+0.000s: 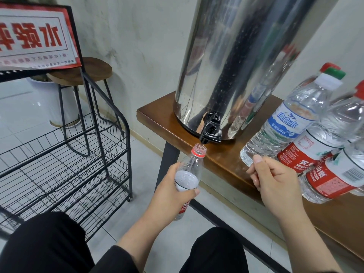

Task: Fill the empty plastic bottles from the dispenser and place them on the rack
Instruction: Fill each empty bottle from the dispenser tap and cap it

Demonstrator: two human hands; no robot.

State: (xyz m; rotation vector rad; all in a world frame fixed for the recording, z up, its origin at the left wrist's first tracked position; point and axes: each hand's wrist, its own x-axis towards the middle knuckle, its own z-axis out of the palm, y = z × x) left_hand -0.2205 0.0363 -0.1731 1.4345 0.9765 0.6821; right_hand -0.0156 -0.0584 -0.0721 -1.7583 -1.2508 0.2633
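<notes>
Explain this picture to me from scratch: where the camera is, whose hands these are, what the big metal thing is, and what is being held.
There is no machine here: a person is working with bare hands, and the one picture comes from a camera worn on their head, looking forward and down. The dark shapes at the bottom are their knees.

The tall shiny drum is a steel dispenser standing on a wooden table. Its black tap sticks out over the table edge.

The left hand grips an uncapped bottle, its mouth right under the tap. It looks partly filled.

The right hand hangs over the table with fingers curled; whether it holds a cap cannot be seen.

More bottles with caps on stand on the table at right. The black wire rack at left shows no bottles.
</notes>
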